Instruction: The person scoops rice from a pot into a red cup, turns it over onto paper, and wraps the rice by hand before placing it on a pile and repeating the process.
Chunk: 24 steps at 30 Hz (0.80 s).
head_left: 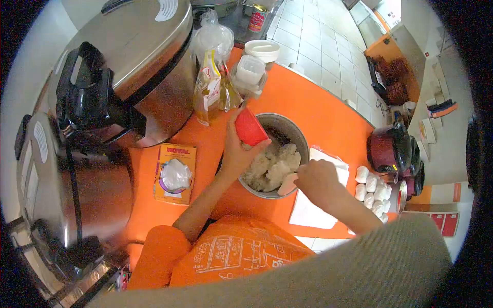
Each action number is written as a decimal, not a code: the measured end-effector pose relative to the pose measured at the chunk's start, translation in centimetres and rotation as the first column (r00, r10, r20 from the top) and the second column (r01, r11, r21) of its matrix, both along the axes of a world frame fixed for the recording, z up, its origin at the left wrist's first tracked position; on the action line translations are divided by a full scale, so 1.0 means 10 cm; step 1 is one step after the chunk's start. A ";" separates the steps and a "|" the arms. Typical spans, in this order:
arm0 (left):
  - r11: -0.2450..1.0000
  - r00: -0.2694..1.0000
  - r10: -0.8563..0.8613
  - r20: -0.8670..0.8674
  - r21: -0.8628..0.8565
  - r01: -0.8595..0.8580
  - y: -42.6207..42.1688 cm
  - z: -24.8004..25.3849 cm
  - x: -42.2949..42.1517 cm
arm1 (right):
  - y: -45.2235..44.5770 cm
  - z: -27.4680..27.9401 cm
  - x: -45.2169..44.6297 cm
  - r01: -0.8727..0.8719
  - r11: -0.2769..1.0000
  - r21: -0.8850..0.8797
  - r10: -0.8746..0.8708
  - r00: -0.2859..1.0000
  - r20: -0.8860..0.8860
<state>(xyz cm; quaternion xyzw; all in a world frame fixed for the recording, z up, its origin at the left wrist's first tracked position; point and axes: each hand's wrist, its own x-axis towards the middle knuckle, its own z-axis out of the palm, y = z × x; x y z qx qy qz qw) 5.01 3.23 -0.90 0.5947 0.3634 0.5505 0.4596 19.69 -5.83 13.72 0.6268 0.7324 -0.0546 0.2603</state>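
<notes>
Your left hand [240,150] is closed around a red bowl [250,128], held tilted at the left side of the metal pot [302,134]. Your right hand [319,180] grips a pale paddle [288,185] — its blade is at the pot's near right rim, beside the clumped white rice [285,161] inside. The pot stands on the orange bench [321,110], with white sheets [312,211] just right of it — white wrapped bundles [377,192] lie farther right.
</notes>
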 end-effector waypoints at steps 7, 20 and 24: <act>0.999 0.999 0.041 -0.027 -0.021 -0.042 -0.06 0.06 0.00 | 0.06 -0.84 0.29 -0.012 0.989 -0.147 0.002 0.998 -0.071; 0.986 0.949 0.090 0.303 -0.159 -0.043 -0.08 -0.53 -0.05 | 0.16 -1.35 -0.07 0.384 0.921 -0.071 -0.334 0.682 -0.651; 0.997 0.910 -0.027 0.415 -0.050 0.053 -0.03 -0.25 -0.07 | 0.07 -1.42 0.17 0.331 0.943 -0.023 -0.234 0.614 -0.754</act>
